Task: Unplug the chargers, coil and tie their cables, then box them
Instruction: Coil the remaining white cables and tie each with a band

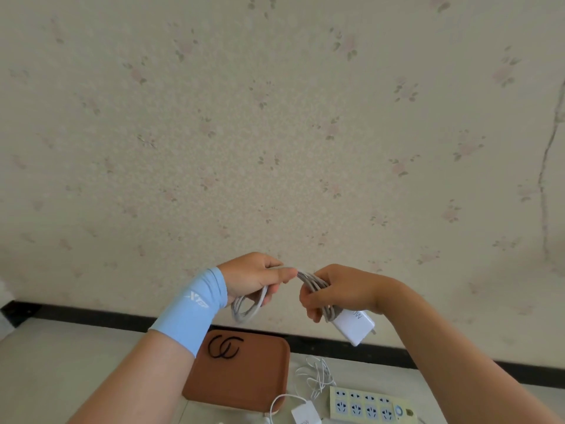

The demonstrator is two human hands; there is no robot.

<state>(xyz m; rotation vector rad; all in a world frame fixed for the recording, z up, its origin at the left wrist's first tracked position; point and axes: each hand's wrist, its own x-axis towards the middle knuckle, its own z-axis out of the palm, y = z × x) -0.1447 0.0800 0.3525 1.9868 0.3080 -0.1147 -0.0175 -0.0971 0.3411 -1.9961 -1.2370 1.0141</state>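
Charger one (305, 417) lies nearest on the floor (91, 347), beside a power strip (370, 405) and a loose cable (316, 374). Two black ties (224, 347) rest on a brown tray (244, 384). Higher up, the left hand (253, 278) fingers pinch the coiled cable (305, 279). The right hand (336, 289) fingers are curled round its loops, with the second charger (354, 327) hanging beneath. A flowered wall (275, 117) stands behind.

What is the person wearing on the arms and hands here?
Just above the left hand sits a light blue stretch sleeve with a white printed logo. The right hand and its forearm are uncovered. No gloves, rings or watch show on either hand.
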